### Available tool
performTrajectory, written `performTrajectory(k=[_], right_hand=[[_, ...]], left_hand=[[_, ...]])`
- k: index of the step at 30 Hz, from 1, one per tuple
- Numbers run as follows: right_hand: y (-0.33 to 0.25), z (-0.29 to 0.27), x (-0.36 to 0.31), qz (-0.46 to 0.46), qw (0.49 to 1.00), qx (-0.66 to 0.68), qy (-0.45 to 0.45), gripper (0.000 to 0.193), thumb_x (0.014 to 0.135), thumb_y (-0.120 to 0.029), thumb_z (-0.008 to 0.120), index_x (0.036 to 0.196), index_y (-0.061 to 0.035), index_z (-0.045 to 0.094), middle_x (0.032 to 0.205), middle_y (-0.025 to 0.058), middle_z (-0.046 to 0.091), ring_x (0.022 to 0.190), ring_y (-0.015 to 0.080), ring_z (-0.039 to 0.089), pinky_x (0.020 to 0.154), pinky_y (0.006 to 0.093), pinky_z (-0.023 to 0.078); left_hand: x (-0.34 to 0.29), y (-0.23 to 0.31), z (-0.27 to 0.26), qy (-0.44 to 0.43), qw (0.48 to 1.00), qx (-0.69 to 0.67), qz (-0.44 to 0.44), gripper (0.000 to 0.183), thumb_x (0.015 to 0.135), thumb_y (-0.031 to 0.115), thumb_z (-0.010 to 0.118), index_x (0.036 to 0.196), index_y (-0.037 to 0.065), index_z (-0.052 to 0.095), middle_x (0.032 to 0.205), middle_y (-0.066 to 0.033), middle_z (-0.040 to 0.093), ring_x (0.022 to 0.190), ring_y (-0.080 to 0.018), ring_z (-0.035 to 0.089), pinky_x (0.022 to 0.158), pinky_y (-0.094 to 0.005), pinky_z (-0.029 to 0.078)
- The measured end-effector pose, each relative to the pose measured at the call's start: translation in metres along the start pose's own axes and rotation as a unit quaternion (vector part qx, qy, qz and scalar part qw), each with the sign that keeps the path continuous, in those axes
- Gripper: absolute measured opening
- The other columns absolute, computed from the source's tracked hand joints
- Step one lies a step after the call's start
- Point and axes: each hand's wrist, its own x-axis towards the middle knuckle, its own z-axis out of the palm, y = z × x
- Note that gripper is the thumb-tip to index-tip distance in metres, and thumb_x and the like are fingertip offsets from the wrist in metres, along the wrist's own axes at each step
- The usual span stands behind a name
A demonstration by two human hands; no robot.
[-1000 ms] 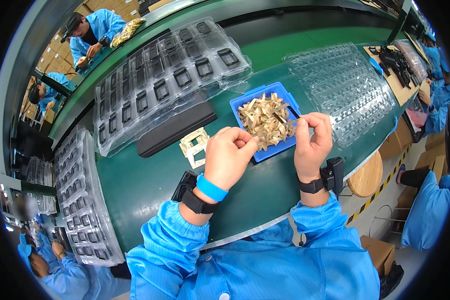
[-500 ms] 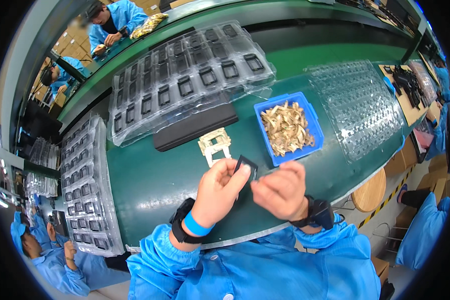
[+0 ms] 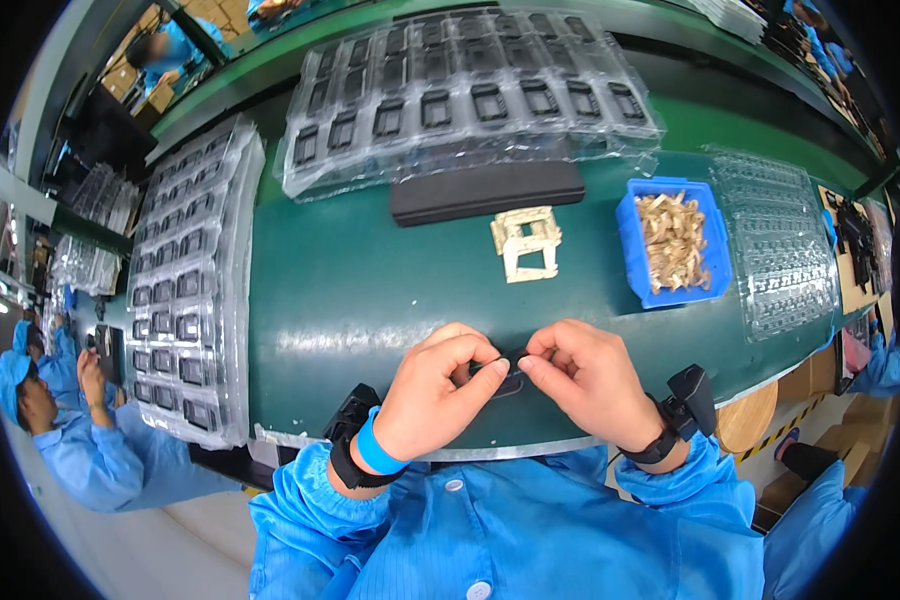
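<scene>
A small black rectangular frame (image 3: 511, 386) is held low over the green table, mostly covered by my fingers. My left hand (image 3: 448, 378) is closed, its thumb and forefinger pinching the frame's left side. Opposite it, my right hand (image 3: 588, 380) is also closed, thumb and fingertips pinched at the frame's upper edge. Whether some thin piece lies between the right fingertips is too small to tell. Beyond the hands, pale strips (image 3: 530, 243) lie on the table, forming joined rectangular outlines.
A blue bin (image 3: 722, 262) of tan strips stands right of the hands. Clear trays with black frames lie at the back (image 3: 450, 165) and left (image 3: 232, 330). A long black case (image 3: 488, 192) fronts the back tray. Another clear tray (image 3: 782, 250) lies far right. Co-workers sit at left.
My right hand has come in to the black frame, and its fingers now pinch at the edge. The frame has tilted flatter and sits lower. The whole view has shifted, with table items appearing farther right.
</scene>
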Motion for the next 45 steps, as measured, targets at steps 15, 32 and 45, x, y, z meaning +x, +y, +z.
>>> performTrajectory(k=[15,32,45], right_hand=[[0.029,0.032,-0.004,0.214,0.952,0.214,-0.038,0.012,0.085,-0.009,0.072,0.086,0.0004,0.065,0.072,-0.0023,0.062,0.063,0.0006,0.053,0.052,0.0184,0.041],[0.017,0.046,-0.007,0.158,0.986,0.047,0.005,0.009,0.084,-0.003,0.07,0.081,0.0025,0.064,0.065,-0.0013,0.062,0.058,0.0005,0.054,0.051,0.018,0.042],[0.015,0.044,-0.005,0.152,0.988,0.023,0.009,0.01,0.081,-0.005,0.071,0.081,0.0027,0.064,0.068,0.0098,0.066,0.058,0.0112,0.065,0.053,0.0257,0.051]], left_hand=[[-0.055,-0.059,0.011,0.135,0.956,0.253,0.068,0.066,0.064,0.018,0.087,0.122,0.007,0.059,0.112,-0.0073,0.065,0.107,-0.0281,0.052,0.093,-0.0402,0.035],[-0.055,-0.063,0.016,0.16,0.941,0.276,0.112,0.024,0.065,0.016,0.083,0.086,0.013,0.073,0.106,-0.0012,0.066,0.101,-0.0259,0.053,0.089,-0.0384,0.035],[-0.055,-0.063,0.016,0.16,0.939,0.284,0.114,0.024,0.064,0.016,0.084,0.085,0.014,0.074,0.106,-0.0012,0.066,0.1,-0.0254,0.054,0.089,-0.038,0.035]])
